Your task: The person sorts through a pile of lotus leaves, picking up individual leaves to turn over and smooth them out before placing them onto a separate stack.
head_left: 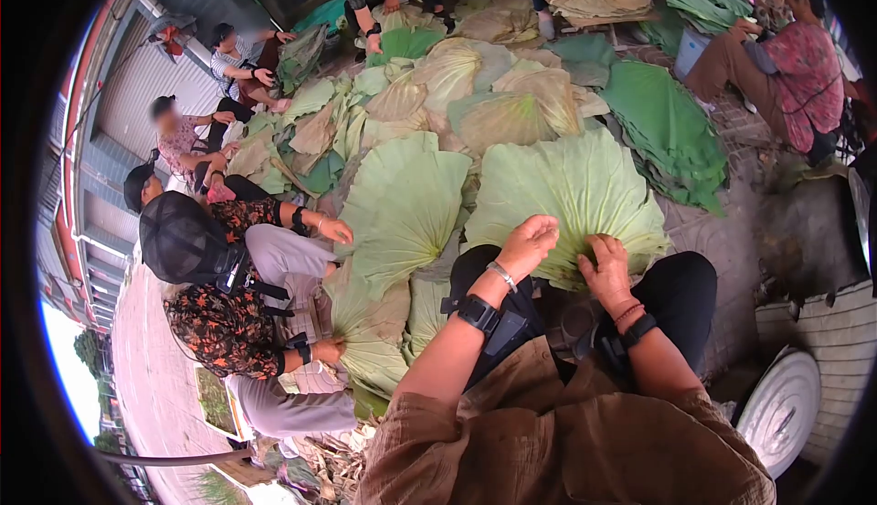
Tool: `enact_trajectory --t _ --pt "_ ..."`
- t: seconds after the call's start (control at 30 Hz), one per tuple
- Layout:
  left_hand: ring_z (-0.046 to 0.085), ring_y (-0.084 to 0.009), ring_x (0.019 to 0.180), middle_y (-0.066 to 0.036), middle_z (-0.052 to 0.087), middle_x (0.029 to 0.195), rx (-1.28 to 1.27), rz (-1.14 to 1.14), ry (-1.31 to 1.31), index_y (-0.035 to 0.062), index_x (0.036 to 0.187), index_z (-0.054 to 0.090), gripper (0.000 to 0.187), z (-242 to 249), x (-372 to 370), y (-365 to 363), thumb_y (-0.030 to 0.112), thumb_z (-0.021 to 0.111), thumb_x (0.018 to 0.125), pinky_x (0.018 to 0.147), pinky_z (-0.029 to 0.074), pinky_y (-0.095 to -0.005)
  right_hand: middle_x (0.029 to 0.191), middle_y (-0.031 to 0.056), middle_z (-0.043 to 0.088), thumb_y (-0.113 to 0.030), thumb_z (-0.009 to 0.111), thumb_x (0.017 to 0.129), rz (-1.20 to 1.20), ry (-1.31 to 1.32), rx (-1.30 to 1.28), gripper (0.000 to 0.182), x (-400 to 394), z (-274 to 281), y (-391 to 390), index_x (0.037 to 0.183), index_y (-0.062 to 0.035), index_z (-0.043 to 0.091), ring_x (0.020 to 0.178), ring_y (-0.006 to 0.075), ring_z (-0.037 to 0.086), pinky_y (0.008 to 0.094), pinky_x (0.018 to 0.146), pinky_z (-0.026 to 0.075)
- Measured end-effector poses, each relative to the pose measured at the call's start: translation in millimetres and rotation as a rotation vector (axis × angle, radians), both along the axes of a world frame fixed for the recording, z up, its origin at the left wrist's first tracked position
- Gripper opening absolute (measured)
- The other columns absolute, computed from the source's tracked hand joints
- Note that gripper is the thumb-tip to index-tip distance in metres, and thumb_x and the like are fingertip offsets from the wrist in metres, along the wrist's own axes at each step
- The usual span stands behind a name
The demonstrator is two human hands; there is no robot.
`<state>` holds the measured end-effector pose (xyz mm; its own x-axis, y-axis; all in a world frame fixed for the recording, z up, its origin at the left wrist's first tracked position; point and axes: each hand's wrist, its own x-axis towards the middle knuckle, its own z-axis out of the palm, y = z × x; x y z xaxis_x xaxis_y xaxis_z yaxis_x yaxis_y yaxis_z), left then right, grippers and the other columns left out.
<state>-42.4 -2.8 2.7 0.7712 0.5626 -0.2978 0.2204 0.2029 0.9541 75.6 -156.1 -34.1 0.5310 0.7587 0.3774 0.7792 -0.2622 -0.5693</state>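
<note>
A large pale-green lotus leaf (566, 185) with ribs fanning out lies spread in front of my knees. My right hand (607, 272) is at the near edge of this leaf, its bent fingers gripping the leaf by the ribbed centre. Just left of it, my left hand (530, 244) is raised over the leaf with the fingers curled together. Whatever those fingers may hold is hidden. Beside this leaf on the left is another pale lotus leaf (406, 203), close to a co-worker's hand.
A co-worker in a flowered shirt (224, 322) sits close at my left. More people sit around the heap of dried leaves (438, 85). A stack of darker green leaves (662, 130) lies at the right. A round metal lid (779, 414) leans near my right elbow.
</note>
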Motion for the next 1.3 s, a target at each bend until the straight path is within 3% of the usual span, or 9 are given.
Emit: enact_trajectory --t 0.1,0.17,0.3,0.4,0.67,1.0,1.1,1.3 --pt "0.059 -0.0133 0.088 -0.003 0.060 0.099 -0.011 -0.046 0.121 0.0066 0.112 0.056 0.029 -43 16 -17 0.022 0.058 0.087 0.072 0.048 -0.0283 0.116 0.0115 0.053 -0.018 0.072 0.065 0.047 -0.054 -0.160 0.051 -7 14 -7 0.112 -0.0054 0.055 0.111 0.0313 0.046 0.0430 0.094 0.035" --pt "0.059 -0.0125 0.086 -0.004 0.061 0.092 0.690 -0.118 0.274 0.0045 0.109 0.057 0.029 -53 17 -28 0.021 0.060 0.085 0.070 0.048 -0.0278 0.117 0.0112 0.052 -0.019 0.073 0.064 0.041 -0.027 -0.170 0.055 -6 12 -10 0.114 -0.0058 0.055 0.112 0.0310 0.045 0.0430 0.095 0.034" --pt "0.058 -0.0128 0.067 -0.005 0.060 0.083 0.241 -0.071 0.167 0.0029 0.099 0.059 0.022 -53 13 -21 0.021 0.060 0.086 0.056 0.048 -0.0256 0.118 0.0118 0.052 -0.018 0.074 0.062 0.018 0.023 -0.154 0.057 -5 7 -11 0.114 -0.0049 0.054 0.113 0.0316 0.044 0.0431 0.095 0.035" --pt "0.060 -0.0147 0.069 -0.006 0.061 0.083 0.002 -0.122 0.288 0.0038 0.100 0.059 0.026 -38 11 -26 0.027 0.058 0.089 0.059 0.050 -0.0268 0.118 0.0126 0.052 -0.015 0.074 0.061 0.003 0.046 -0.130 0.057 -2 4 -9 0.114 -0.0036 0.055 0.112 0.0327 0.045 0.0428 0.094 0.037" --pt "0.062 -0.0188 0.081 -0.011 0.064 0.098 -0.147 -0.276 0.487 0.0009 0.106 0.058 0.042 -21 13 -21 0.040 0.048 0.093 0.068 0.050 -0.0303 0.109 0.0143 0.058 -0.011 0.075 0.061 0.152 0.134 -0.012 0.049 11 5 -14 0.106 -0.0008 0.060 0.103 0.0341 0.049 0.0393 0.091 0.041" --pt "0.061 -0.0161 0.079 -0.010 0.064 0.095 -0.222 -0.271 0.323 0.0019 0.106 0.059 0.041 -9 7 -23 0.040 0.050 0.093 0.070 0.050 -0.0284 0.105 0.0151 0.061 -0.013 0.073 0.067 0.164 0.142 0.012 0.039 18 7 -18 0.102 0.0002 0.062 0.097 0.0343 0.053 0.0388 0.087 0.043" --pt "0.061 -0.0161 0.083 -0.010 0.063 0.099 -0.250 -0.319 0.336 0.0010 0.110 0.057 0.045 -3 6 -23 0.041 0.049 0.093 0.071 0.050 -0.0283 0.098 0.0167 0.063 -0.014 0.068 0.075 0.108 0.099 0.150 0.028 15 7 -13 0.097 0.0017 0.063 0.090 0.0346 0.057 0.0393 0.083 0.045" --pt "0.059 -0.0155 0.084 -0.008 0.063 0.097 -0.452 -0.197 0.212 0.0041 0.107 0.056 0.046 -2 9 -20 0.047 0.051 0.091 0.075 0.048 -0.0289 0.095 0.0158 0.063 -0.015 0.067 0.077 0.086 -0.027 0.288 0.025 5 18 -8 0.095 0.0010 0.063 0.086 0.0335 0.058 0.0389 0.078 0.047"
